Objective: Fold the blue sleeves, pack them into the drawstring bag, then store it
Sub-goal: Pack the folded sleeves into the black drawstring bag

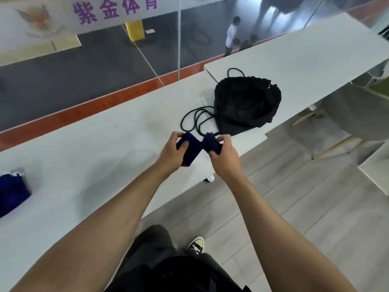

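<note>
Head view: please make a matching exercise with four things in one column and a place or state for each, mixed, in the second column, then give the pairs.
Things:
1. blue sleeve
2. black drawstring bag
3. blue cloth
4. black cords

Places or states:
A. at the far left edge of the white table
B. looped on the table beside the bag
C. held by the left hand and the right hand
D. lying on the table beyond the hands

Pairs: 1-C, 2-D, 3-A, 4-B

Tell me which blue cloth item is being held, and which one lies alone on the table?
The blue sleeve is gripped between the left hand and right hand. The blue cloth at the table's far left lies untouched.
</note>
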The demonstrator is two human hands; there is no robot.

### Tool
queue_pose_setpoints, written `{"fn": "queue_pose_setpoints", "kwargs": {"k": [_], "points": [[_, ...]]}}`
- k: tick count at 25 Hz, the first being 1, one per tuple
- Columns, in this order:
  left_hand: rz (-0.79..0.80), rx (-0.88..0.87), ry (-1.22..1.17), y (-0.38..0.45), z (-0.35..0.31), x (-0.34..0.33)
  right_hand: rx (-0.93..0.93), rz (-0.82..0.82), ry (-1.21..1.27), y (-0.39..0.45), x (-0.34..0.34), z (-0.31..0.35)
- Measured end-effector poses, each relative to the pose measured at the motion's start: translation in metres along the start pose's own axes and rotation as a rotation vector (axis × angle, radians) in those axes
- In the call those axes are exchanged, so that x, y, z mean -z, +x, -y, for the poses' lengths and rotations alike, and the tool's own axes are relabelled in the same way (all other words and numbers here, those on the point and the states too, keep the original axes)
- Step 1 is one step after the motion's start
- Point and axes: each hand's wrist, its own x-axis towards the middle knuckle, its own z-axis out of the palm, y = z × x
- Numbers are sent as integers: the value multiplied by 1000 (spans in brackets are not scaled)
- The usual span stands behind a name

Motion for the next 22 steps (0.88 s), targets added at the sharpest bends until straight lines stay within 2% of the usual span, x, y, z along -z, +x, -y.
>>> {"fn": "queue_pose_setpoints", "kwargs": {"k": [8,17,22], "points": [[-81,-52,93,81,-60,-88,1,-48,77,95,73,-41],[-64,-14,111,197,-98,-177,58,-11,-84,204,129,-88],[-240,40,139,242,-105,-195,130,102,-219,267,134,-96]]}}
